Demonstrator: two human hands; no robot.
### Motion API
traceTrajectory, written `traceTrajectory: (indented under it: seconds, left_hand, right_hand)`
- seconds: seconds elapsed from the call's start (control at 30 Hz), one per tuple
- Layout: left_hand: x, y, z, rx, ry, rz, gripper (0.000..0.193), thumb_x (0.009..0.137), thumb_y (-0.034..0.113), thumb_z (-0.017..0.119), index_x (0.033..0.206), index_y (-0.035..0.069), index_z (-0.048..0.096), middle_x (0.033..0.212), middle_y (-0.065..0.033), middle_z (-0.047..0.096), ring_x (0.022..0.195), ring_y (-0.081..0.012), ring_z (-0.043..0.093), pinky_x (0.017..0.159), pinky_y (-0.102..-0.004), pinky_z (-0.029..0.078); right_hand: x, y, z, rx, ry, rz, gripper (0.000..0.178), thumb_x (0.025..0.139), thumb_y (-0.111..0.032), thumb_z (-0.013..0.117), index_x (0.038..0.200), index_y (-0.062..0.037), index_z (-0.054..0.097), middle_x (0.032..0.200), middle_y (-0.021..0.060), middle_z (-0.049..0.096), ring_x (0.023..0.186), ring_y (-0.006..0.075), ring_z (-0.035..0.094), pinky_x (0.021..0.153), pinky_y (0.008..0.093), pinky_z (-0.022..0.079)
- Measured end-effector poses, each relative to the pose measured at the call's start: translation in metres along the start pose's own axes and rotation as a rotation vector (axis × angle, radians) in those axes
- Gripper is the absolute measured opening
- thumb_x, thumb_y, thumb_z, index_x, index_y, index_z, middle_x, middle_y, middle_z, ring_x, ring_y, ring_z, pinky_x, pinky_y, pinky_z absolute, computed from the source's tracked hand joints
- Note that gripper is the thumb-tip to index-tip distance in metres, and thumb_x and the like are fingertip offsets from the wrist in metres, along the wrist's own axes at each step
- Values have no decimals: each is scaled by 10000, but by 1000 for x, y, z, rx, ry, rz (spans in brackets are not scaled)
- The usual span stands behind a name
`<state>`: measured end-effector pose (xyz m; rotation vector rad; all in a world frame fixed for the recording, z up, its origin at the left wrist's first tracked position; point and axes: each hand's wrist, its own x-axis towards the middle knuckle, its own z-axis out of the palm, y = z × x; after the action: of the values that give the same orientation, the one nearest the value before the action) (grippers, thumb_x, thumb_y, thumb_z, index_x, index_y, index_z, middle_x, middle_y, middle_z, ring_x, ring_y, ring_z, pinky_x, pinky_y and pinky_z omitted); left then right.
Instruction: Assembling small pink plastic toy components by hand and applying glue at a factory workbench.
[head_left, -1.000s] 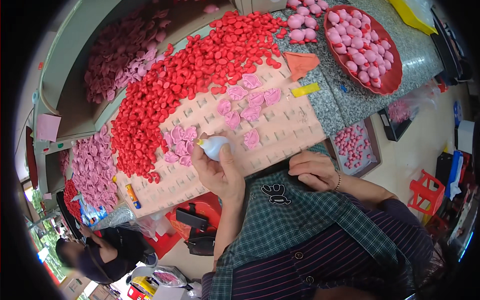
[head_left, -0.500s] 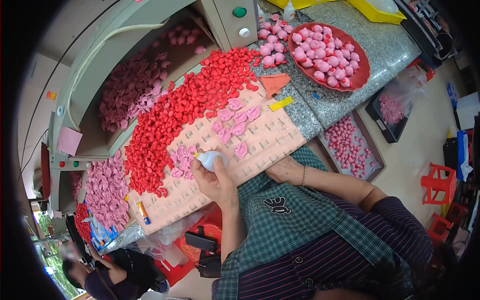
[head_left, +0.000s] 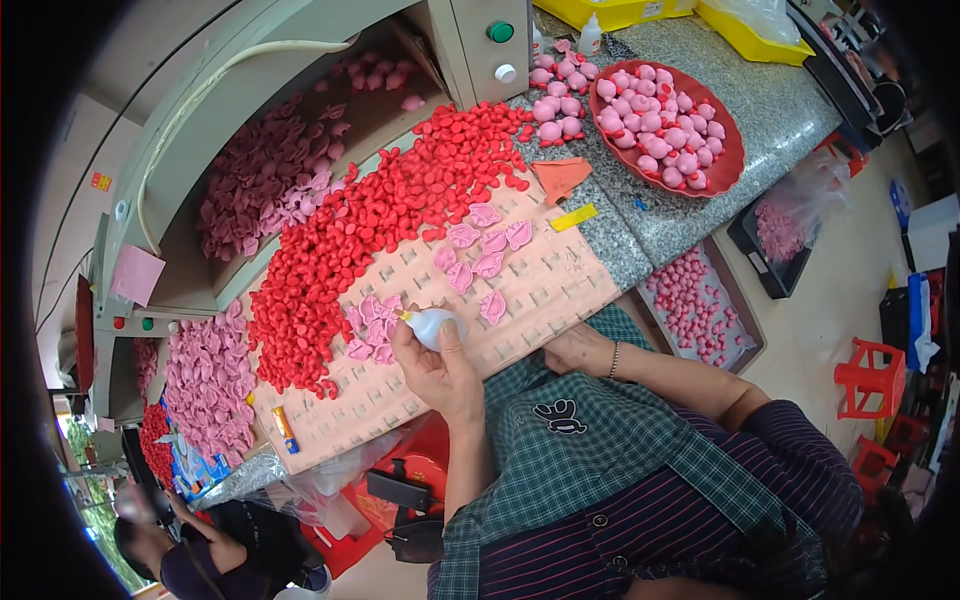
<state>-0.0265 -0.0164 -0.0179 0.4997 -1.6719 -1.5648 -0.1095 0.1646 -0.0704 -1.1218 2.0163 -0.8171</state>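
My left hand (head_left: 440,378) is wrapped round a small white squeeze bottle (head_left: 436,328) with a yellow tip. The tip points left, over a cluster of pink petal-like pieces (head_left: 375,322) on the peach perforated board (head_left: 385,410). More pink pieces (head_left: 488,262) lie apart on the board, beyond the bottle. Along the board's far side spreads a large heap of small red pieces (head_left: 330,245). My right hand (head_left: 578,350) is low by the board's near edge, against the green checked apron (head_left: 540,395); its fingers are hidden there.
A red bowl (head_left: 738,150) of round pink pieces stands on the granite counter (head_left: 640,225) at far right. Behind the board opens a grey machine (head_left: 225,110) holding pink pieces. A glue stick (head_left: 285,430) lies at the board's left corner. Another person (head_left: 215,550) sits at lower left.
The view has shifted slightly, moving the board and bowl a little right and down in it. My left hand still grips the bottle by the pink cluster; my right hand stays by the edge.
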Motion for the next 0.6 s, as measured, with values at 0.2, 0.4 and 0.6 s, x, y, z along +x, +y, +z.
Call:
traceTrajectory:
  seconds: [0.2, 0.4, 0.6]
  left_hand:
    - [-1, 5, 0, -74, -16, -67, 438, 957, 6, 585, 1344, -61, 392, 1183, -154, 568, 1085, -227, 611, 941, -337, 501]
    - [-1, 5, -4, -7, -8, -52, 431, 967, 29, 554, 1349, -47, 369, 1214, -169, 535, 1088, -247, 596, 965, -369, 483]
    - [3, 2, 1, 30, -38, -6, 313, 937, -1, 542, 1213, -7, 394, 1125, -155, 540, 1047, -236, 582, 977, -402, 466]
  right_hand:
    - [-38, -1, -3, -48, 319, -247, 463, 748, 44, 576, 1204, -38, 575, 1216, 195, 556, 1081, 363, 599, 877, 412, 518]
    - [-53, -55, -47, -133, 405, -596, 331, 761, 8, 638, 1090, 17, 596, 1134, 175, 575, 990, 338, 617, 832, 390, 525]
    - [14, -56, -65, -274, 709, -527, 284, 775, -14, 684, 1056, 2, 652, 1095, 167, 609, 933, 309, 643, 790, 372, 521]
